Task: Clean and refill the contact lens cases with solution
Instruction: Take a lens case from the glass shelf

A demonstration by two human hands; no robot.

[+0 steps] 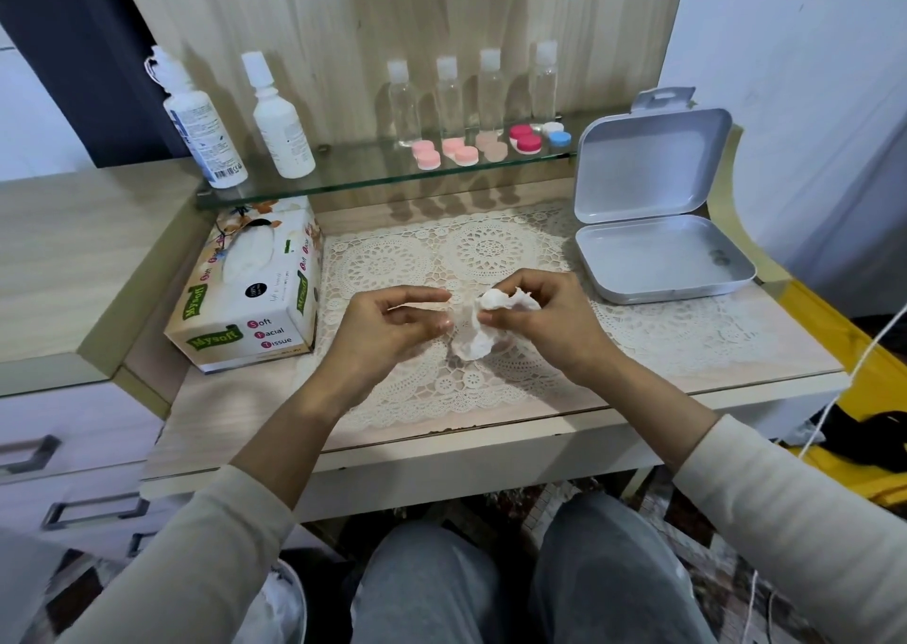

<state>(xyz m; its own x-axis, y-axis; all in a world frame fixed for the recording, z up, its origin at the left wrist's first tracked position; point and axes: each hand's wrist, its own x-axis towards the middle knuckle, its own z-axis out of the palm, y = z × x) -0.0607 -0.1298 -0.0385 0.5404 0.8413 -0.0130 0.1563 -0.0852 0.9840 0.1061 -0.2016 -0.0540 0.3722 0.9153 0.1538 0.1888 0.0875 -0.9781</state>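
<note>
My left hand (392, 324) and my right hand (545, 319) meet above the lace mat (491, 251) at the desk's middle. The right hand pinches a crumpled white tissue (473, 339), which hangs down between the hands. Between thumb and fingers, the left hand holds a pale flat lens case (422, 306), mostly hidden by the fingers. Several closed lens cases stand on the glass shelf (343, 177): pink (425, 155), beige (492, 147), red (525, 139) and white-and-blue (557, 133). Two white solution bottles (206, 128) (280, 123) stand at the shelf's left end.
Several small clear bottles (449, 99) line the shelf's back. An open grey tin box (657, 256) lies at the right of the desk. A tissue box (250, 295) sits at the left, under the shelf. Drawers are at the far left, and my knees are under the desk.
</note>
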